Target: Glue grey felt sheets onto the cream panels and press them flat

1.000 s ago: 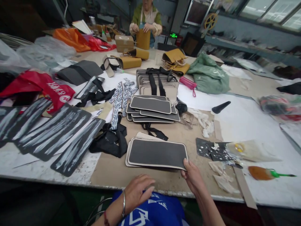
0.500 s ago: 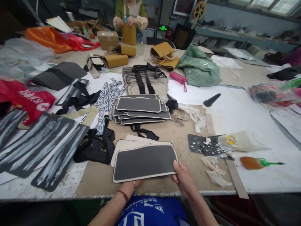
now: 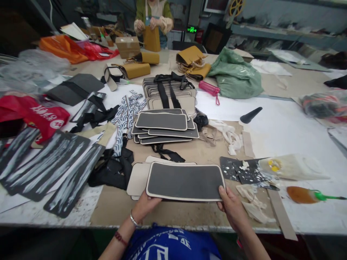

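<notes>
A dark grey rounded panel with a cream border [image 3: 185, 182] is held up between both hands near the table's front edge. My left hand [image 3: 146, 206] grips its lower left corner, the thumb partly hidden behind it. At the right end, my right hand [image 3: 230, 204] pinches the lower corner with the thumb on the front face. Cream panels [image 3: 138, 178] lie behind and to the left, partly covered by the held one. Farther back is a loose pile of similar grey-faced panels [image 3: 162, 121], and behind that a taller stack bound with black strips [image 3: 169, 97].
On the left lie glue-streaked dark panels [image 3: 51, 162], black fabric strips [image 3: 114, 169] and a red bag [image 3: 38, 113]. To the right are a white-spattered dark board [image 3: 244, 168], a bottle of amber liquid [image 3: 303, 195] and a green bag [image 3: 234, 74]. Across the table stands a co-worker [image 3: 153, 23].
The grey panel has shifted right, off the cream panels. My left hand has come out from underneath to its lower left corner, and my right hand has moved right with it. The view shifted slightly.
</notes>
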`<state>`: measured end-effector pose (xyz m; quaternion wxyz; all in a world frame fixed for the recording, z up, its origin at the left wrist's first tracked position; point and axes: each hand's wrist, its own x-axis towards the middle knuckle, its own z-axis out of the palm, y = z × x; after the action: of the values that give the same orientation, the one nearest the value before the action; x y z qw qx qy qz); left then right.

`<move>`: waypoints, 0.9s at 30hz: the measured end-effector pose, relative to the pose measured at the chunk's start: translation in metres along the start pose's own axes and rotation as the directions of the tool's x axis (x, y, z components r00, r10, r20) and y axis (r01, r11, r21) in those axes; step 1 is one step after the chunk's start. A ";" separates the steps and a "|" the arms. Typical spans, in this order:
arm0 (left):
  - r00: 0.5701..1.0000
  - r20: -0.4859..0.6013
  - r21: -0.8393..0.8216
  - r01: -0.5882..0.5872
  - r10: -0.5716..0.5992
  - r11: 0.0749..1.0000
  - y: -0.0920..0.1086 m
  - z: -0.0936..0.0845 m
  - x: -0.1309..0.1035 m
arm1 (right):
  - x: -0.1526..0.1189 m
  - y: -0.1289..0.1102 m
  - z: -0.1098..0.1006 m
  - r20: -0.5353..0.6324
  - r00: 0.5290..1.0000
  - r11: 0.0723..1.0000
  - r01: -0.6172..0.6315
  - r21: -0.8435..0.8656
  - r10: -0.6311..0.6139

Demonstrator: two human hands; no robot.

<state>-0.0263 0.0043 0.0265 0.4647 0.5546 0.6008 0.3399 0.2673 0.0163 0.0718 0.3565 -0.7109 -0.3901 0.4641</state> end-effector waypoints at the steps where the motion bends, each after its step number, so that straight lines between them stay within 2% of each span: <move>1: 0.998 0.059 -0.172 0.045 -0.035 0.984 0.003 -0.007 -0.002 | 0.001 0.004 0.001 0.019 1.000 1.000 -0.001 -0.010 0.001; 2: 0.990 0.123 -0.361 0.106 -0.065 0.926 0.006 -0.014 -0.004 | 0.002 0.007 0.002 0.037 0.999 1.000 0.002 -0.020 -0.001; 4: 0.972 0.207 -0.654 0.225 -0.115 0.722 0.011 -0.024 -0.004 | 0.003 0.013 0.005 0.049 0.999 0.998 0.017 -0.059 -0.014; 6: 0.958 0.194 -0.760 0.282 -0.210 0.585 0.014 -0.028 0.002 | 0.004 0.019 0.009 0.050 0.998 0.994 0.035 -0.104 -0.030; 8: 0.928 0.175 -0.782 0.333 -0.327 0.526 0.013 -0.028 0.010 | 0.006 0.024 0.013 0.064 0.997 0.991 0.042 -0.130 -0.034; 11: 0.896 0.158 -0.771 0.374 -0.414 0.515 0.008 -0.023 0.019 | 0.007 0.031 0.018 0.081 0.997 0.991 0.027 -0.134 -0.017; 15: 0.904 0.057 -0.742 0.322 -0.424 0.587 0.005 -0.016 0.019 | 0.007 0.037 0.022 0.060 0.997 0.990 -0.035 -0.135 0.044; 18: 0.889 0.019 -0.720 0.330 -0.458 0.610 0.006 -0.014 0.017 | 0.008 0.038 0.027 0.012 0.999 0.993 -0.032 -0.116 0.034; 21: 0.870 -0.005 -0.721 0.338 -0.493 0.604 0.006 -0.019 0.015 | 0.008 0.033 0.035 -0.034 0.999 0.999 0.005 -0.047 -0.006; 24: 0.854 -0.044 -0.734 0.325 -0.519 0.596 0.003 -0.028 0.012 | 0.008 0.028 0.043 -0.016 0.999 0.999 0.038 -0.006 -0.039; 27: 0.827 -0.076 -0.725 0.338 -0.557 0.600 -0.005 -0.037 0.009 | 0.011 0.028 0.046 0.045 0.995 0.984 0.091 -0.151 -0.086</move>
<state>-0.0624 0.0160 0.0326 0.6109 0.1151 0.6147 0.4856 0.2337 0.0204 0.0288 0.3137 -0.7091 -0.4624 0.4300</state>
